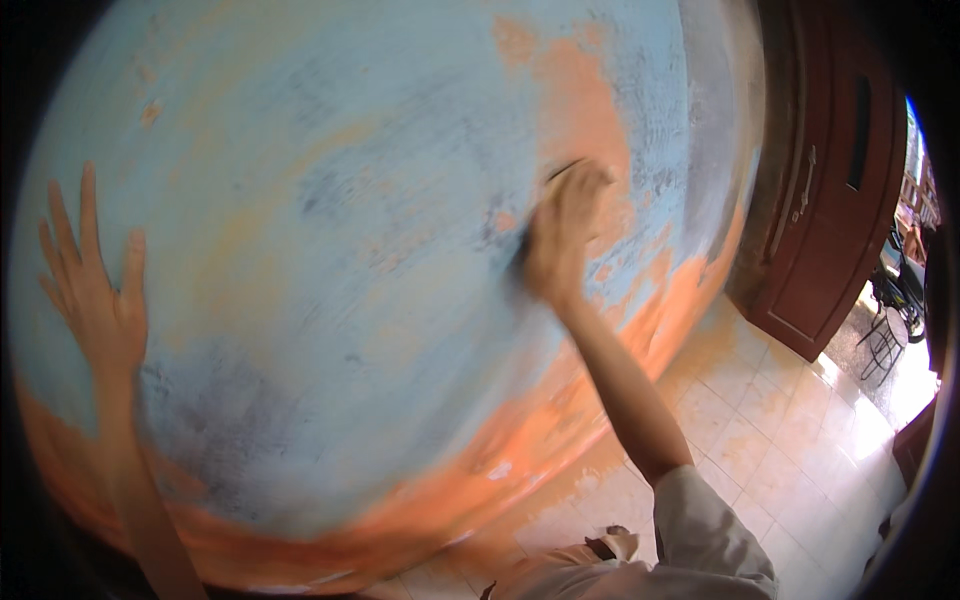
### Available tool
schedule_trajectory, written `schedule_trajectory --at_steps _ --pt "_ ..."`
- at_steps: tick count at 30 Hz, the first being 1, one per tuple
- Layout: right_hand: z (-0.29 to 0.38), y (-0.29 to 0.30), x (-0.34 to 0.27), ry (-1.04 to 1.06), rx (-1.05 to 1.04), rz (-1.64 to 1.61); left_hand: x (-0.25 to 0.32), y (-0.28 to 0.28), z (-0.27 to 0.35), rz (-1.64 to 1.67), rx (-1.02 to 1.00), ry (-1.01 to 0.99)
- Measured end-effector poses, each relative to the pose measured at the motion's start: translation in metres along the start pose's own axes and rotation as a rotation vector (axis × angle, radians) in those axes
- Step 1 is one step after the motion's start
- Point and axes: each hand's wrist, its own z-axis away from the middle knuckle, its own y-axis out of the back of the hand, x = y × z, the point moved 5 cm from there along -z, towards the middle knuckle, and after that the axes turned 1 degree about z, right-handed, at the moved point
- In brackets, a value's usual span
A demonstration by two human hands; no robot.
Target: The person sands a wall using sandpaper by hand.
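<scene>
A wall (337, 225) with patchy blue and grey paint fills most of the head view, with orange patches at its upper right and an orange band along its bottom. My left hand (101, 300) lies flat against the wall at the left, fingers spread, holding nothing. At the right of the blue area, my right hand (566, 232) is pressed to the wall beside the large orange patch. Its fingers are bent over a thin, dark-edged thing that is mostly hidden and blurred; what it is I cannot tell.
Orange powder or stain covers parts of the tiled floor (750, 420) below the wall. A reddish-brown door (817, 180) with a metal handle stands at the right. Beyond it are a small stool (889, 337) and what looks like a motorbike (904, 289) in bright light.
</scene>
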Motion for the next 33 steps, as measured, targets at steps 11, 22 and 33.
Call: schedule_trajectory --at_steps 11,22,33 --pt "-0.045 0.041 0.091 -0.349 0.218 -0.387 0.003 -0.030 -0.075 0.025 0.120 0.124" --pt "-0.010 0.029 0.026 0.322 -0.385 -0.125 0.004 -0.013 -0.061 -0.040 -0.015 0.268" --pt "-0.020 0.023 -0.010 0.409 -0.261 -0.253 0.018 -0.019 -0.040 0.046 -0.095 0.370"
